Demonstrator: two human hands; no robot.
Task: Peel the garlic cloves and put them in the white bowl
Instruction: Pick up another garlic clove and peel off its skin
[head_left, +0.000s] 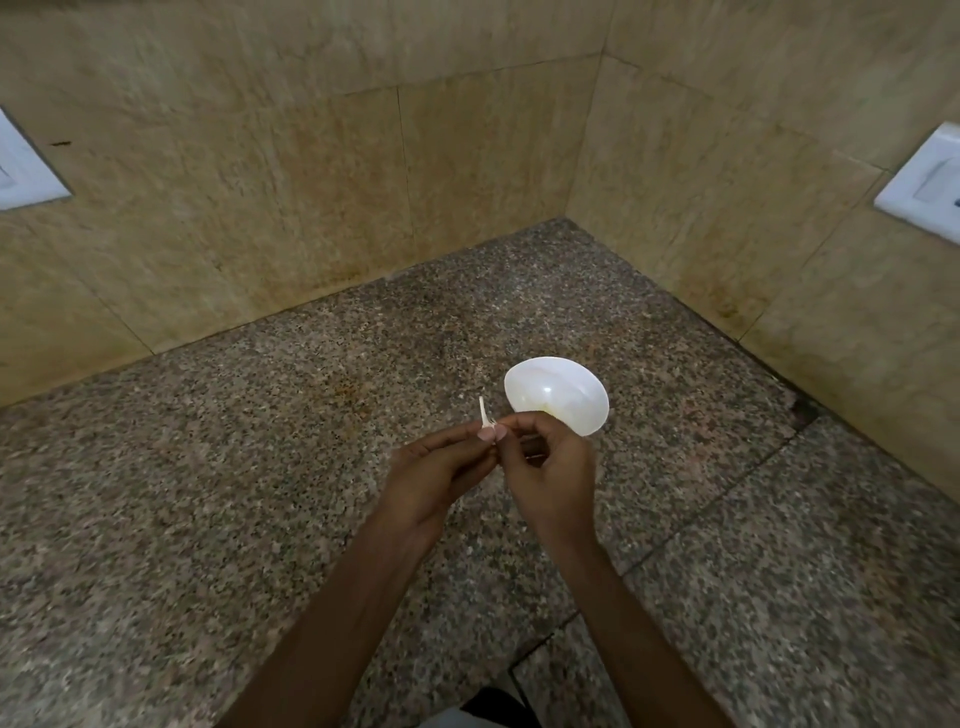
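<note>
Granite-speckled counter (260, 467) runs into a corner of tan tiled walls (337, 156), and the person's hands meet above it, close in front of the bowl (556, 387). The left hand (441, 473) and right hand (553, 467) are both curled, fingertips brought together on a small clove (489, 432), each pinching it from its own side. The clove is almost wholly hidden by the fingers, so its long axis cannot be told. A thin pale strip of skin (482, 408) stands up from the pinch, leaning slightly left, away from the bowl.

The bowl sits on the counter just beyond the hands and to their right. Its near rim is covered by the right hand's knuckles in this view, though the hand looks raised above it, not touching. A faint yellowish patch lies inside, too washed out to name.

Peeling seems unfinished. Once the clove is bare, the right hand is the nearer one for the drop: a short reach forward and right.
</note>
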